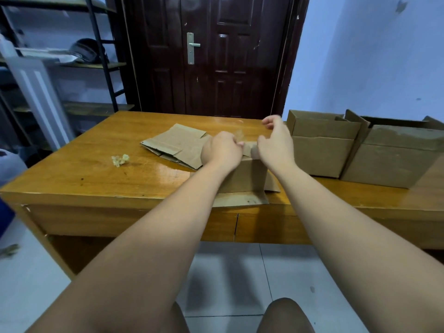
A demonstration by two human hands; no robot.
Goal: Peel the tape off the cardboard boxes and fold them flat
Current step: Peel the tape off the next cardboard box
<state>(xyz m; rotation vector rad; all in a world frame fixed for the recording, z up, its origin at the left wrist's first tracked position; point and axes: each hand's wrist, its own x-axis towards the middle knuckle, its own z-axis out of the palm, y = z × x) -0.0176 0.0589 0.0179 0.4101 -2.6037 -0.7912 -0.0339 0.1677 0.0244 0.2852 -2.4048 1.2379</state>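
Observation:
A small cardboard box [245, 176] stands near the front edge of the wooden table [96, 169], its bottom flaps spread on the tabletop. My left hand [222, 149] rests on the box's top, fingers curled, pinching a strip of clear tape [239, 135] that rises from the top. My right hand [275, 143] hovers just right of it over the box top, fingers loosely curled, holding nothing that I can make out. A flattened cardboard box [175, 145] lies behind and to the left.
Two open cardboard boxes [322, 150] [394, 159] stand at the table's right. A crumpled ball of tape [120, 160] lies on the left part. A dark door [211, 54] is behind the table, metal shelving [103, 56] at the left.

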